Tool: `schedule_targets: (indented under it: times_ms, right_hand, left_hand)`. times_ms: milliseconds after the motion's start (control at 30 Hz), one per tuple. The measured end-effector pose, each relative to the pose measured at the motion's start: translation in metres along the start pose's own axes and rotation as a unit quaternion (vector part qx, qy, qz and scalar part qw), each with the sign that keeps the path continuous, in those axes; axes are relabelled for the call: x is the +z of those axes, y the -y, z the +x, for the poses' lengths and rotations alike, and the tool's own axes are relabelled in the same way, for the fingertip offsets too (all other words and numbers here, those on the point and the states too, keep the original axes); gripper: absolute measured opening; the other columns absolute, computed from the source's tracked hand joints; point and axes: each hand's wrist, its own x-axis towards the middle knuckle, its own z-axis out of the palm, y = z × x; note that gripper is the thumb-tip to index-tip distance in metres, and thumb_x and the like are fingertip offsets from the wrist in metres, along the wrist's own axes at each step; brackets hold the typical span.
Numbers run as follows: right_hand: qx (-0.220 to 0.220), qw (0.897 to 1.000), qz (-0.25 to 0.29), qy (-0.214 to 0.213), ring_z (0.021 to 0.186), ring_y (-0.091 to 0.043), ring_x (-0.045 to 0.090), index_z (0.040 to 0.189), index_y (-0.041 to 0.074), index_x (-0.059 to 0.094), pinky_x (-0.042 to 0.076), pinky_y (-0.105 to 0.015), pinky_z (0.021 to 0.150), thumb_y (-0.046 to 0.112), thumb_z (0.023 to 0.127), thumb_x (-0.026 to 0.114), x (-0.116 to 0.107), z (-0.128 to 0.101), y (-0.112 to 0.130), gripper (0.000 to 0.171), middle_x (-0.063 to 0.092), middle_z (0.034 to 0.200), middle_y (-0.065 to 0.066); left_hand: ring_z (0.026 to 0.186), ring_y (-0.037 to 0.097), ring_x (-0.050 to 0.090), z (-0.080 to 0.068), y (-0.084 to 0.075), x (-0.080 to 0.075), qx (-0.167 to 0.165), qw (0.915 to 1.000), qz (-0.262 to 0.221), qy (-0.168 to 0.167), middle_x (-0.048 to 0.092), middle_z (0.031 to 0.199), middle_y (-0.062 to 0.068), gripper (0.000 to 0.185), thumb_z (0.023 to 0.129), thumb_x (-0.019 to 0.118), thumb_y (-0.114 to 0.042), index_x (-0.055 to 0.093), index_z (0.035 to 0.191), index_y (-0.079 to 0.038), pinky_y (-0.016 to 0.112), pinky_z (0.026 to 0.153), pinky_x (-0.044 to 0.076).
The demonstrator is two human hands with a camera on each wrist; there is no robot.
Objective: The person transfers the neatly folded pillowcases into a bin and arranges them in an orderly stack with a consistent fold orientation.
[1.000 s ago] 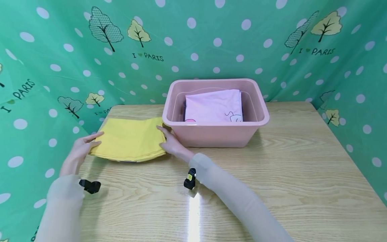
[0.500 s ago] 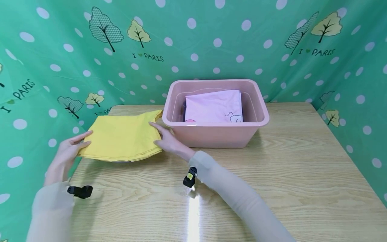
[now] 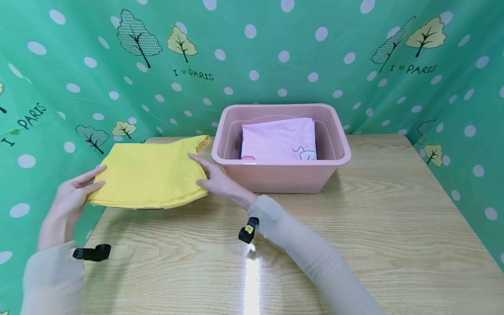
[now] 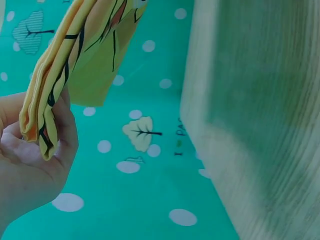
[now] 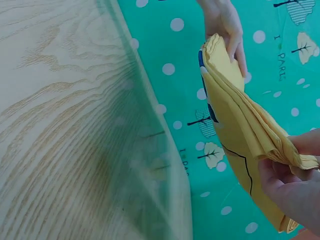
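Note:
Between both hands hangs a folded yellow cloth [image 3: 145,173], held raised over the left part of the table. My left hand [image 3: 75,188] grips its left edge, thumb on one face and fingers on the other, as the left wrist view shows around the layered cloth [image 4: 50,100]. At the opposite edge, my right hand [image 3: 218,177] pinches the stacked folds; in the right wrist view the fingers [image 5: 290,195] curl round them. Dark printed lines show on the cloth's underside [image 5: 235,145] there. The top face is plain yellow.
A pink plastic bin [image 3: 275,177] stands at the back middle, just right of my right hand. Inside lies a folded pink cloth [image 3: 279,138] with a printed drawing. A green dotted curtain [image 3: 283,74] borders the wooden table [image 3: 354,218] at the back and sides.
Both hands have carried the yellow cloth leftward, the left hand farther than the right. The cloth now sits higher and further from the bin, with its back right corner curling up.

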Motion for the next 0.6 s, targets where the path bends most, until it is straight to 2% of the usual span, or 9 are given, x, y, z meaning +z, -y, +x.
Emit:
schedule_targets:
  times_ms: [33,67,133,267,300,433,533,600]
  right_hand:
    - [0.000,1.000,0.007,0.001,0.073,-0.007,0.055,0.141,0.021,0.024,0.045,-0.017,0.055,-0.013,0.083,0.047,0.000,-0.001,0.002,0.071,0.021,0.145,0.000]
    - [0.001,1.000,0.015,0.003,0.076,-0.008,0.056,0.141,0.022,0.023,0.047,-0.018,0.059,-0.013,0.083,0.047,-0.001,-0.002,0.004,0.071,0.022,0.145,0.000]
    - [0.004,1.000,0.029,0.007,0.088,-0.009,0.056,0.141,0.021,0.023,0.048,-0.019,0.066,-0.012,0.084,0.046,-0.003,-0.005,0.012,0.070,0.021,0.145,-0.001]
    - [-0.003,0.999,0.042,0.016,0.094,-0.017,0.054,0.141,0.014,0.021,0.049,-0.023,0.071,-0.014,0.084,0.044,-0.009,-0.015,0.032,0.068,0.017,0.146,-0.004]
    - [-0.005,0.999,0.042,0.018,0.094,-0.018,0.054,0.141,0.013,0.020,0.048,-0.024,0.072,-0.015,0.083,0.044,-0.011,-0.017,0.036,0.068,0.017,0.146,-0.005]
    - [-0.012,0.999,0.040,0.023,0.094,-0.019,0.053,0.142,0.012,0.018,0.048,-0.024,0.071,-0.014,0.084,0.043,-0.017,-0.021,0.044,0.069,0.021,0.144,-0.009]
    - [-0.007,0.999,0.041,0.022,0.089,-0.017,0.054,0.142,0.015,0.018,0.047,-0.022,0.067,-0.013,0.084,0.044,-0.022,-0.023,0.048,0.069,0.029,0.140,-0.012]
    - [-0.006,0.999,0.045,0.021,0.086,-0.016,0.054,0.142,0.016,0.017,0.047,-0.022,0.065,-0.012,0.085,0.044,-0.024,-0.024,0.051,0.069,0.035,0.136,-0.014]
  left_hand:
    - [0.082,-0.005,0.059,-0.001,-0.001,-0.001,0.001,1.0000,-0.009,0.000,0.018,0.143,-0.010,0.049,0.081,0.063,-0.012,0.049,0.126,-0.027,0.013,0.062,0.048]
    - [0.082,-0.005,0.059,0.000,0.000,-0.002,0.007,0.9999,-0.011,-0.002,0.025,0.141,-0.014,0.049,0.081,0.063,-0.011,0.049,0.126,-0.026,0.013,0.062,0.048]
    - [0.077,0.001,0.062,0.000,-0.002,-0.003,0.011,0.9996,-0.025,-0.006,0.025,0.141,-0.012,0.048,0.080,0.063,-0.010,0.051,0.125,-0.026,0.014,0.061,0.049]
    - [0.080,-0.001,0.060,-0.005,-0.009,0.003,0.021,0.9993,-0.028,-0.010,0.024,0.142,-0.012,0.049,0.080,0.064,-0.011,0.051,0.124,-0.025,0.012,0.063,0.048]
    - [0.080,-0.001,0.060,-0.008,-0.012,0.006,0.020,0.9992,-0.034,-0.009,0.016,0.145,-0.008,0.049,0.080,0.064,-0.011,0.050,0.124,-0.025,0.012,0.064,0.048]
    - [0.082,0.000,0.060,-0.012,-0.020,0.014,0.029,0.9979,-0.057,-0.007,0.016,0.145,-0.007,0.048,0.080,0.063,-0.008,0.051,0.124,-0.023,0.012,0.066,0.048]
    - [0.083,0.002,0.061,-0.014,-0.025,0.018,0.038,0.9960,-0.081,-0.005,0.020,0.144,-0.007,0.048,0.079,0.063,-0.005,0.052,0.123,-0.021,0.013,0.067,0.048]
    - [0.084,0.003,0.061,-0.015,-0.028,0.020,0.046,0.9944,-0.095,-0.002,0.032,0.139,-0.010,0.047,0.080,0.062,-0.002,0.053,0.123,-0.020,0.014,0.068,0.048]
